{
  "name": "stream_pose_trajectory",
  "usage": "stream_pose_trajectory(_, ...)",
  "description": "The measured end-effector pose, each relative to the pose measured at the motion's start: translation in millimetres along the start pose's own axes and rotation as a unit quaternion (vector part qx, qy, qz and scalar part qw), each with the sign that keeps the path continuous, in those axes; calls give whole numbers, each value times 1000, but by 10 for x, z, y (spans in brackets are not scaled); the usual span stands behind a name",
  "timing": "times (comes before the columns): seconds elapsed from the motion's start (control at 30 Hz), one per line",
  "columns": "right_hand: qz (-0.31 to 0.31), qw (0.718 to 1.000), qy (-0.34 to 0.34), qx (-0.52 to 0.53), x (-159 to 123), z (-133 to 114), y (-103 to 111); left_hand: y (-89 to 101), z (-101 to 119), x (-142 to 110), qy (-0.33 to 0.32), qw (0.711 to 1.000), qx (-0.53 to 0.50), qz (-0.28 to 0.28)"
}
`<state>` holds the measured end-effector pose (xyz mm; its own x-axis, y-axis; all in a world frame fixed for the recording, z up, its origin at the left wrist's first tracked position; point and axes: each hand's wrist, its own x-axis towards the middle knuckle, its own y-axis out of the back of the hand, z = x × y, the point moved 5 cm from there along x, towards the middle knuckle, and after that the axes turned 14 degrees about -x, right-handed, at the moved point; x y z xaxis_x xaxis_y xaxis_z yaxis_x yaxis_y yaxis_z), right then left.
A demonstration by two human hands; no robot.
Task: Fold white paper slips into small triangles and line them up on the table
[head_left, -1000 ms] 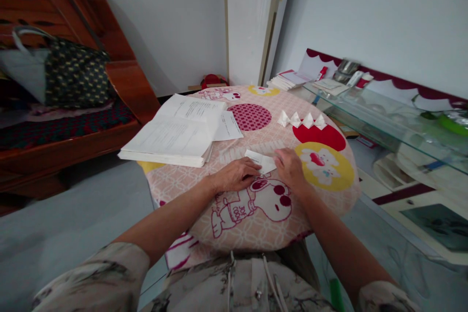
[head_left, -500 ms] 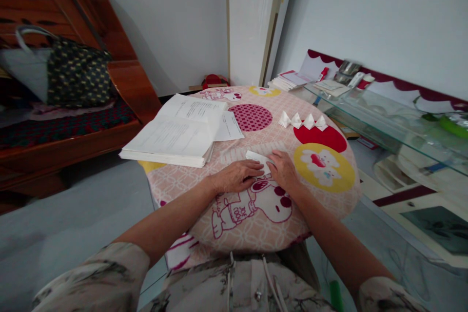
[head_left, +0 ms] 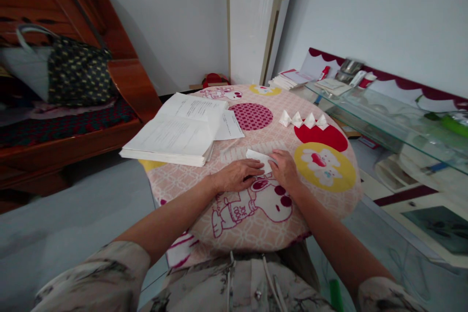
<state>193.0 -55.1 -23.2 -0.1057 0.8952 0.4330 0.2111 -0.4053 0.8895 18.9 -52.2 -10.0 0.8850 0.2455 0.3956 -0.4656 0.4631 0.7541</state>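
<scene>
"Nearer than the grip, what's there? Quick."

"Sleeves (head_left: 106,268) w/ a dark pattern, then a cartoon dog (head_left: 272,204) printed on the tablecloth (head_left: 215,248), just this side of the fingers."

"And the grip itself?"

"L hand (head_left: 238,175) palm down, fingers close tog., laid over the near L part of a small white paper (head_left: 259,157). R hand (head_left: 285,169) at the paper's R end, fingers bent in onto it. So paper's btwn the two, down on the cloth, both touching it."

"Pinched or just pressed?"

"Can't tell for either; fingertips partly hidden & small. Hands themselves are narrow, not spread, and nearly meeting."

"OK, next out?"

"R of the R hand, a yellow circle (head_left: 341,168) on the cloth w/ bear figures. Beyond the L hand, off to its L, a thick open book (head_left: 168,129), printed text, w/ a loose sheet (head_left: 231,126) sticking out at its R side. Beyond the R hand, a row of four folded papers (head_left: 310,121), white & pointed, stdg. side by side."

"Farther?"

"Past those, a book stack (head_left: 287,80); R of it, a glass shelf (head_left: 398,124) w/ metal bowls (head_left: 350,67). Far L of the grip, a wooden bench (head_left: 127,90) w/ a dark patterned bag (head_left: 78,75) on it. Straight beyond, a tall white AC unit (head_left: 246,29)."
</scene>
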Motion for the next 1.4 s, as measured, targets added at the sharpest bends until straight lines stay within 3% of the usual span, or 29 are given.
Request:
stream_pose_trajectory(0.17,26,999,22,32,21,-52,94,6,9,7,-1,1000,-6,1)
stream_pose_trajectory(0.4,-1,999,46,27,-8,-148,128,18,30,20,-1,1000,-23,-1)
stream_pose_trajectory(0.77,-34,988,133,-65,-79,-252,57,48,61,45,11,1000,-28,-3)
stream_pose_trajectory(1.13,-60,984,155,-71,-135,-311,74,-2,132,41,29,994,102,-3)
stream_pose_trajectory(1.27,-51,985,158,-38,-166,-302,103,-28,102,31,37,990,137,-19)
stream_pose_trajectory(1.4,-35,992,119,24,-152,-245,134,-14,104,37,47,989,141,-26)
